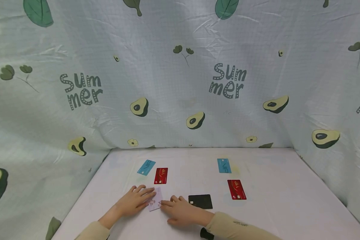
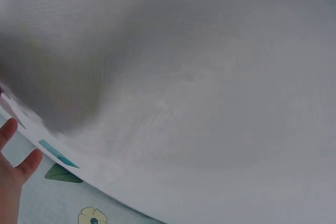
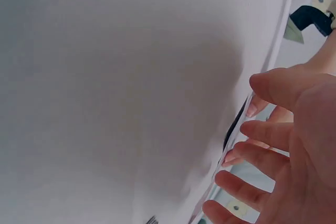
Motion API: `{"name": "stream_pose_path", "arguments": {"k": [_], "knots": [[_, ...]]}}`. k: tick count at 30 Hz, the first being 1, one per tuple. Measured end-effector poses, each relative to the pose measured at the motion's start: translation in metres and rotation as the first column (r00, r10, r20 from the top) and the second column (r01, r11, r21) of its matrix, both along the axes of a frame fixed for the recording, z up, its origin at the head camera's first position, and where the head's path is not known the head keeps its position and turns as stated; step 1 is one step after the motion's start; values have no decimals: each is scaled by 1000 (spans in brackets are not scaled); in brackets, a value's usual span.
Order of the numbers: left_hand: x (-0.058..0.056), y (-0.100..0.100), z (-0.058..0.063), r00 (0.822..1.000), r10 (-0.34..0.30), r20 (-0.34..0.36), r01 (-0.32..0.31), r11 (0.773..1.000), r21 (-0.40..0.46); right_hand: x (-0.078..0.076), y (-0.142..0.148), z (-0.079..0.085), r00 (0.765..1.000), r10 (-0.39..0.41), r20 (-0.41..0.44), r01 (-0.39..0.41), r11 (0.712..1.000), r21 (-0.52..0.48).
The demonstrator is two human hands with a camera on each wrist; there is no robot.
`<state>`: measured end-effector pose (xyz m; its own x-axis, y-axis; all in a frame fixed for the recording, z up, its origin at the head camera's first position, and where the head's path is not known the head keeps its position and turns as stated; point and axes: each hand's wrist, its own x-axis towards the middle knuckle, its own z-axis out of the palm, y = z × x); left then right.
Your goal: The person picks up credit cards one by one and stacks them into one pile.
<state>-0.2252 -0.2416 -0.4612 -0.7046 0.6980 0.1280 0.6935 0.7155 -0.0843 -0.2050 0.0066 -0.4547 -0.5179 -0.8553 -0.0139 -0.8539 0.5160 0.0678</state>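
White tabletop [image 1: 276, 186] beneath pale lilac card [image 1: 156, 200]

Pale beige sleeve on left arm [image 1: 93, 231], matching beige sleeve on right arm [image 1: 252, 230], small dark print [image 1: 240, 223] along the right one, too small to read, black rounded wrist piece [image 1: 207, 233] under right cuff, curved black band [image 3: 312, 17] by left cuff, bare left hand [image 1: 134, 201], bare right hand [image 1: 181, 211]

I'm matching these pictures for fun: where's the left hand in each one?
Head: left hand lower left of centre, touching the pale card.
Left wrist: at the lower left edge, partly cut off.
Right wrist: its fingers show behind the right hand.
Shared landmark: the white tabletop.
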Motion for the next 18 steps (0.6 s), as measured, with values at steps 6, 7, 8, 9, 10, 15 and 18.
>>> {"name": "stream_pose_path", "arguments": {"k": [6, 7, 8, 9, 10, 15, 18], "knots": [[0, 0, -2, 1000, 9, 23, -9, 1000, -1, 3, -5, -2, 999, 20, -44, -18, 999, 31], [0, 0, -3, 1000, 9, 24, -9, 1000, -2, 3, -5, -2, 999, 17, -42, -16, 999, 31], [-1, 0, -4, 1000, 8, 24, -8, 1000, -3, 3, -6, -2, 999, 14, -36, -13, 999, 30], [-1, 0, -5, 1000, 8, 21, -8, 1000, -5, 4, -6, -2, 999, 10, -34, -9, 1000, 29], [-1, 1, -5, 1000, 8, 16, -8, 1000, -6, 4, -6, -2, 999, 7, -33, -6, 1000, 29], [2, 6, -4, 1000, 3, -10, -3, 1000, 7, 4, -7, -2, 999, -18, -48, 20, 999, 27], [5, 11, -2, 999, 0, -35, 0, 1000, -1, 2, -6, -1, 997, -32, -64, 33, 999, 15]]}}
